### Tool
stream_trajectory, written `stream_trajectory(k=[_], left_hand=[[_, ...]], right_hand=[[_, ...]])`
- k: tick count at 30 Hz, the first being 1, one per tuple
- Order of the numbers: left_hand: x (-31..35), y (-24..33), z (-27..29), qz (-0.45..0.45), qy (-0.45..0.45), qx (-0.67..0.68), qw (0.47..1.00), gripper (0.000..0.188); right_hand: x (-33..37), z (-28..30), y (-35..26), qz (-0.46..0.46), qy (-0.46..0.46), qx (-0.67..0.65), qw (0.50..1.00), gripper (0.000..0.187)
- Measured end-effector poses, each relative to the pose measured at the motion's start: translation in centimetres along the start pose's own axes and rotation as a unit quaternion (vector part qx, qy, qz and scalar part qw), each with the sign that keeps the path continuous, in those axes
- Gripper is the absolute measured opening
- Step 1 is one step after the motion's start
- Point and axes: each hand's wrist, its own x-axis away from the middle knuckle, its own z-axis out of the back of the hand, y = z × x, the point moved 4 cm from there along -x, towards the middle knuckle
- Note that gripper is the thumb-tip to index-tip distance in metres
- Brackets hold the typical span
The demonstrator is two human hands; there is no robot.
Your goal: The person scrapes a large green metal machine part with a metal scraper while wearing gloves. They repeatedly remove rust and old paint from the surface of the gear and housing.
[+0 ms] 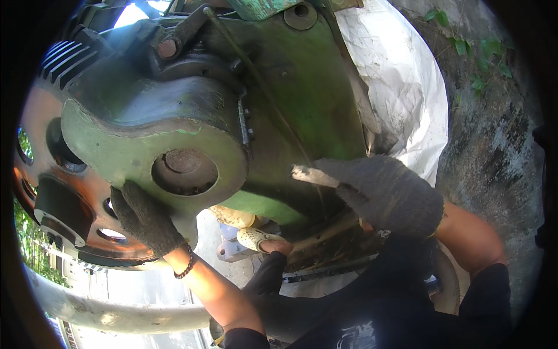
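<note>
A large green machine housing (302, 75) fills the middle of the view, with a rounded cover (131, 136) standing out from its left side. A round recess (185, 170) opens in the cover's face. My left hand (142, 220), in a dark knit glove, rests with stretched fingers against the cover's lower edge, below and left of the recess. My right hand (389, 195), gloved alike, is closed around a short pale stick-like piece (314, 175) with a rough, worn end. That end points left, in front of the green housing; whether it touches the metal I cannot tell.
At the left stands a big orange-brown wheel (43, 116) with holes and a dark hub. A thick pale pipe (122, 308) crosses the lower left. White sheeting (401, 75) hangs at the right, beside a stained wall (494, 128). My shoe (256, 239) shows below the housing.
</note>
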Motion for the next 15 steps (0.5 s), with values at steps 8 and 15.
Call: stream_trajectory(k=[8,15], left_hand=[[0.1,0.7,0.1,0.078,0.025,0.071,0.994,0.049],[0.1,0.7,0.1,0.083,0.009,0.084,0.993,0.047]], right_hand=[[-4.5,3.4,3.2,0.059,0.082,0.009,0.995,0.044],[-10.8,1.1,5.3,0.142,0.167,-0.025,0.975,0.042]])
